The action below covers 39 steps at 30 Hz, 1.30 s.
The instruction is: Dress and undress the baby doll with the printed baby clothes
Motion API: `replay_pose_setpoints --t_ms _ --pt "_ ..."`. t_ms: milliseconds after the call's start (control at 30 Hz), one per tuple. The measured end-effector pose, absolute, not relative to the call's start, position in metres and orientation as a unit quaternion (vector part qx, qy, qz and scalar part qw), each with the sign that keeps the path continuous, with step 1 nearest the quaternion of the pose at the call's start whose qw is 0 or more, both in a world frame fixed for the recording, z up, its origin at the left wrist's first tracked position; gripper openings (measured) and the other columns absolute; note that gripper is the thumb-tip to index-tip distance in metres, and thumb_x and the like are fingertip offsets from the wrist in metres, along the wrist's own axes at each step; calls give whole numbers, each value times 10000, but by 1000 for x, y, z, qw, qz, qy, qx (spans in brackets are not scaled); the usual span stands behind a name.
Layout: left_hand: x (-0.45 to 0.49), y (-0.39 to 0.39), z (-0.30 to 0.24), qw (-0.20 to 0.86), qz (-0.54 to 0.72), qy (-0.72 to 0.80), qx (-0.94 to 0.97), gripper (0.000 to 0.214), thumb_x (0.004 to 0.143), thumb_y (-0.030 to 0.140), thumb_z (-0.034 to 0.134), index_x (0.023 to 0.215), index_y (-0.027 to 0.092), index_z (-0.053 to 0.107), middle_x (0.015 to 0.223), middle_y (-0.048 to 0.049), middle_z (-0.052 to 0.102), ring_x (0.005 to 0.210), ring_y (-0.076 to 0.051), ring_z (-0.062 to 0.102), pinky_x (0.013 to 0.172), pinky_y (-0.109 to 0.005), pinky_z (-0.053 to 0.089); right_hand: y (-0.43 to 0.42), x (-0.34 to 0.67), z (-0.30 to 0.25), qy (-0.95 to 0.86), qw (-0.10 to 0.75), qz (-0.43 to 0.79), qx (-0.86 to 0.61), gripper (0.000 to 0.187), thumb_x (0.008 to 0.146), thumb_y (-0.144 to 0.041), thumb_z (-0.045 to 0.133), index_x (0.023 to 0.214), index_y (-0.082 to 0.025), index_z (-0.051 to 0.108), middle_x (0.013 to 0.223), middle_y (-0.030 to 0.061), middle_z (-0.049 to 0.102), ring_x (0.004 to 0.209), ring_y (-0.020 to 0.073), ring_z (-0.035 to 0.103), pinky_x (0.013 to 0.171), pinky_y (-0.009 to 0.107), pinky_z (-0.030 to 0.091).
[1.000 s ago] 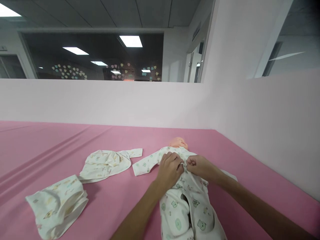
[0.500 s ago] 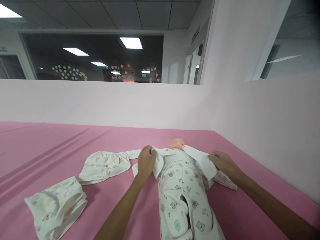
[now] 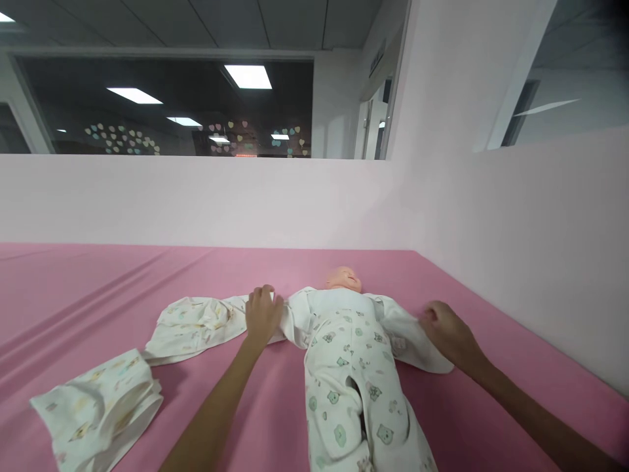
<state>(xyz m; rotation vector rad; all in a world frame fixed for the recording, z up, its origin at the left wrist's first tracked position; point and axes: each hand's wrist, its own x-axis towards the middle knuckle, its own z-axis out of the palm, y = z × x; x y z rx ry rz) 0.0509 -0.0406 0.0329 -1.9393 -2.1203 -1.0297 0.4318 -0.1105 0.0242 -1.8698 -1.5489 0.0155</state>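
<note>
A baby doll (image 3: 344,278) lies on its back on the pink sheet (image 3: 98,295), head away from me. It wears a white printed top (image 3: 339,308), now spread open over its chest, and matching printed trousers (image 3: 351,387). My left hand (image 3: 263,316) is closed on the top's left flap and sleeve, pressed out to the doll's left. My right hand (image 3: 449,334) grips the right flap, held flat on the sheet to the doll's right.
A crumpled white printed garment (image 3: 196,324) lies just left of my left hand. Another folded printed piece (image 3: 101,406) lies at the near left. A pale pink wall (image 3: 515,223) runs close along the back and the right side.
My hands were together at the doll's chest fastening. They have pulled apart, spreading the top's two flaps outward and down to the sheet on either side.
</note>
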Motion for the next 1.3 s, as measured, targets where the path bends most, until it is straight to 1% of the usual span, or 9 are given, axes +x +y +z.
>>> replay_pose_setpoints --t_ms 167,267,333,467,633,800,1000,1133,1300 --pt "108 -53 27 123 -352 -584 -721 224 867 294 489 1040 178 570 1066 -93 544 997 -242 502 873 -358 403 -91 324 80 -760 317 58 -564 186 806 -272 438 933 -204 555 1061 65 610 1009 203 542 849 313 419" --pt "116 -53 16 155 -329 -594 -718 218 862 249 494 1053 164 554 1053 -105 529 977 -252 485 838 -369 402 -69 271 92 -867 155 36 -472 210 802 -250 458 980 -191 553 1074 85 606 1024 216 536 866 327 395" --pt "109 -50 10 160 -304 -612 -712 186 871 256 486 1021 165 549 1019 -104 533 952 -254 484 817 -376 396 -52 246 91 -895 85 37 -436 191 743 -258 539 919 -193 574 983 79 624 963 236 561 826 338 399" --pt "97 -43 5 153 -265 -640 -705 162 873 291 501 966 164 540 982 -100 547 929 -256 490 800 -370 385 -28 223 81 -903 26 33 -428 199 652 -253 608 839 -188 590 988 101 615 922 275 588 821 392 394" --pt "100 -42 5 155 -222 -648 -712 166 886 171 438 1019 135 530 946 -104 593 902 -248 539 799 -355 378 -15 218 74 -885 -4 28 -465 502 652 -300 632 1128 -190 513 1162 136 583 1060 310 557 914 457 367" --pt "95 -48 5 153 -212 -642 -721 215 871 165 443 1064 129 529 927 -105 620 894 -258 573 790 -357 391 -8 217 75 -857 -34 37 -513 660 626 -331 684 1229 -164 476 1203 181 580 1129 351 530 936 477 368" --pt "72 -52 8 120 -192 -699 -678 332 869 143 413 1191 140 493 952 -113 639 945 -265 604 789 -359 415 -10 233 90 -855 -34 59 -515 708 647 -374 661 1313 -239 465 1237 129 562 1116 317 546 843 386 435" --pt "56 -50 5 71 -183 -739 -644 283 889 185 395 1138 170 528 909 -108 649 887 -267 639 737 -356 442 -9 258 100 -854 -21 80 -513 638 706 -448 627 1309 -307 471 1241 79 546 1081 261 562 800 318 443" --pt "47 -44 -2 32 -178 -753 -633 234 894 199 387 1047 163 560 884 -119 659 870 -271 655 722 -358 456 -8 269 103 -849 -19 61 -524 559 734 -417 588 1266 -279 484 1175 87 549 965 246 587 709 305 444"
